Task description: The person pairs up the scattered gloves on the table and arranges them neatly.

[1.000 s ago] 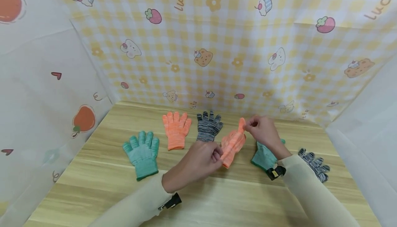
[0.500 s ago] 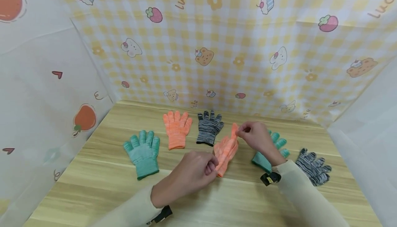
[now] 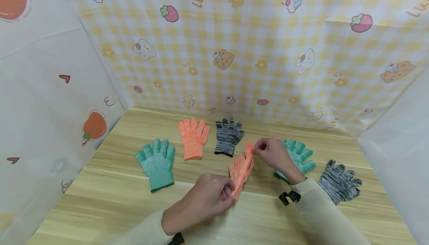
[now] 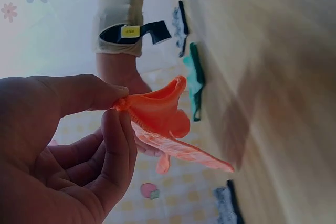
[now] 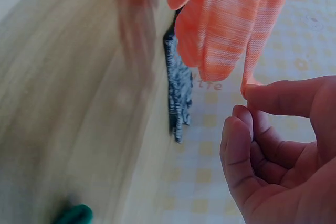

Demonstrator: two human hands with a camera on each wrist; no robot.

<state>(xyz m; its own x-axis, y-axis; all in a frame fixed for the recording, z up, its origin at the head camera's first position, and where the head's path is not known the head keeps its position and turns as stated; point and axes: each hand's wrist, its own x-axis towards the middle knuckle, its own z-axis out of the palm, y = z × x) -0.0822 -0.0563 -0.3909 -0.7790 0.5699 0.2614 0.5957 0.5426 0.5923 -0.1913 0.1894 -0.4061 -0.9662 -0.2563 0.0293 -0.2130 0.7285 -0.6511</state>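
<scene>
An orange knit glove [image 3: 240,172] hangs stretched between both hands above the table, its folded fingers drooping in the middle. My left hand [image 3: 211,194] pinches the cuff edge between thumb and fingertips; the left wrist view looks into the cuff opening [image 4: 157,106]. With thumb and forefinger, my right hand [image 3: 275,155] pinches the tip of one glove finger, seen close up in the right wrist view beside the ribbed orange fabric [image 5: 226,30]. A green glove [image 3: 298,155] lies under and beyond the right wrist, partly hidden by it.
A second orange glove [image 3: 193,139] and a grey-black glove [image 3: 228,137] lie flat at the back. Another green glove [image 3: 156,165] is at the left, another grey-black one [image 3: 340,181] at the right beside the sleeve. A checked cloth [image 3: 261,44] hangs behind the wooden table [image 3: 100,200].
Both hands have drawn the orange glove toward the person and slightly left, lowering in the head view. The grey-black glove at the back and the right green glove are now less covered.
</scene>
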